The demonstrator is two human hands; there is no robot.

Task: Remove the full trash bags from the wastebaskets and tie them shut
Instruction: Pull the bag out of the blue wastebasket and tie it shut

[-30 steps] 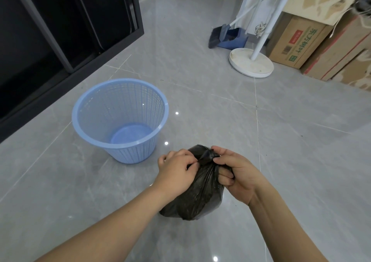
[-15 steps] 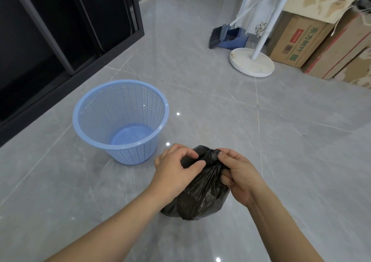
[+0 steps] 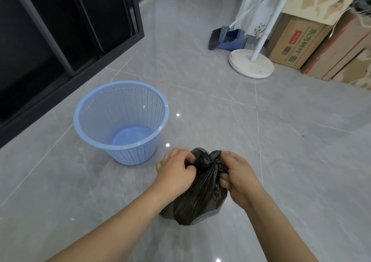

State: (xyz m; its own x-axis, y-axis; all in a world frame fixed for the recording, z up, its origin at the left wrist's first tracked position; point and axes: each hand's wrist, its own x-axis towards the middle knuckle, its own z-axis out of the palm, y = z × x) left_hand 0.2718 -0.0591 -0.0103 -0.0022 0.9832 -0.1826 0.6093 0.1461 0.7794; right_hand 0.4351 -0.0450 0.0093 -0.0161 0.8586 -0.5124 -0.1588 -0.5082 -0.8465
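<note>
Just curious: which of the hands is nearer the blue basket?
Left. The left hand grips the black bag on the side facing the blue basket; the right hand grips its far side.

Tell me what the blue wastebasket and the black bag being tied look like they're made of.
The blue wastebasket: likely moulded plastic with a slight sheen, judging by its fine lattice walls and smooth rim. The black trash bag: thin plastic film, glossy, crinkled and gathered into folds at the neck.

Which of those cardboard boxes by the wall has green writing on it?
The brown cardboard box right behind the white round stand base; it bears green characters, while the boxes to its right show red edging.
</note>
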